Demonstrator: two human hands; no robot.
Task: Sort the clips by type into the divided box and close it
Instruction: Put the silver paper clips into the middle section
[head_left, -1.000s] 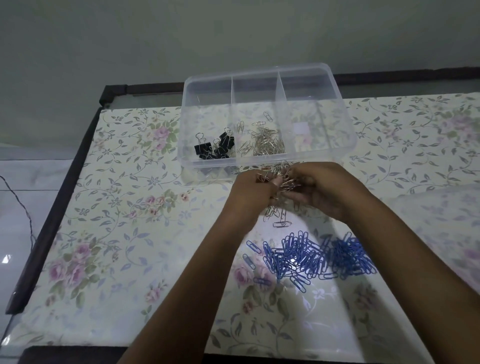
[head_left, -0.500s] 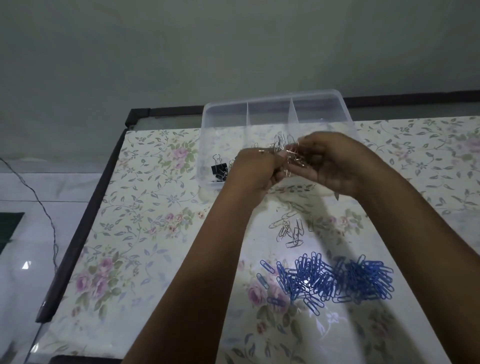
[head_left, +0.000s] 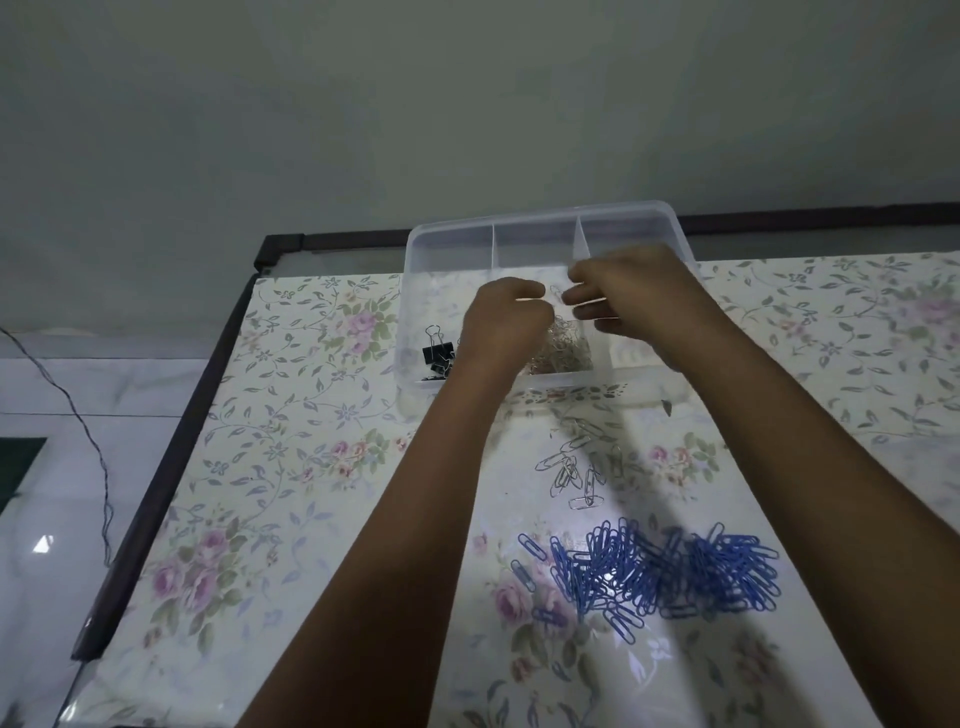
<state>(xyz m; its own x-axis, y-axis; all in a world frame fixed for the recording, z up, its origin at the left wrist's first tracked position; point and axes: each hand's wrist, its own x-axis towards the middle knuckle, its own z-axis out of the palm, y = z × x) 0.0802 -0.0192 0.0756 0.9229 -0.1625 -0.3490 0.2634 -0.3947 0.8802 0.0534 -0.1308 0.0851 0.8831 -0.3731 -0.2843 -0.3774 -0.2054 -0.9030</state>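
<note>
1. The left hand (head_left: 506, 319) and right hand (head_left: 631, 299) hover over the middle compartment of the box (head_left: 675, 231), above silver clips (head_left: 563, 351).
2. Left fingers curl; I cannot tell whether they pinch a clip. Right fingers spread loosely.
3. Blue clips (head_left: 649, 571) lie near on the counter (head_left: 311, 467).

Clear divided box (head_left: 447, 228) open; black binder clips (head_left: 435, 353) left compartment, silver paperclips (head_left: 566, 348) middle; blue paperclips (head_left: 649, 571) heaped outside, nearside.
</note>
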